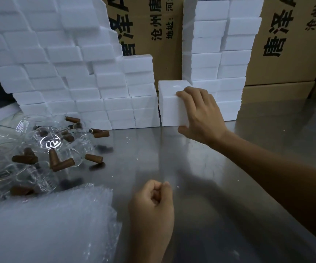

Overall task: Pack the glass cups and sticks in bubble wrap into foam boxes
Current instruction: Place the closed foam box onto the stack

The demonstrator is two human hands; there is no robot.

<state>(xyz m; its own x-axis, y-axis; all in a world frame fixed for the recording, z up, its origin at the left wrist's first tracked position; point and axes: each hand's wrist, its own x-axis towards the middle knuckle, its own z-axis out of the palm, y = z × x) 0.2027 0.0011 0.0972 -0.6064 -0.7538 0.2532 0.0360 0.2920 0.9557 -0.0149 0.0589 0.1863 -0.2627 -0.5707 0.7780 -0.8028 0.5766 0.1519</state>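
My right hand gripping foam box w/ lid shut at stack front, contents unseen, left hand fisted, holding nothing, glass cups & bubble wrap on table left.

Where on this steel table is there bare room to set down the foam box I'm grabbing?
Bare steel table lies between the left hand and the foam box that the right hand grips. Left is crowded: glass cups, brown sticks, bubble wrap. Foam box stacks line the back.
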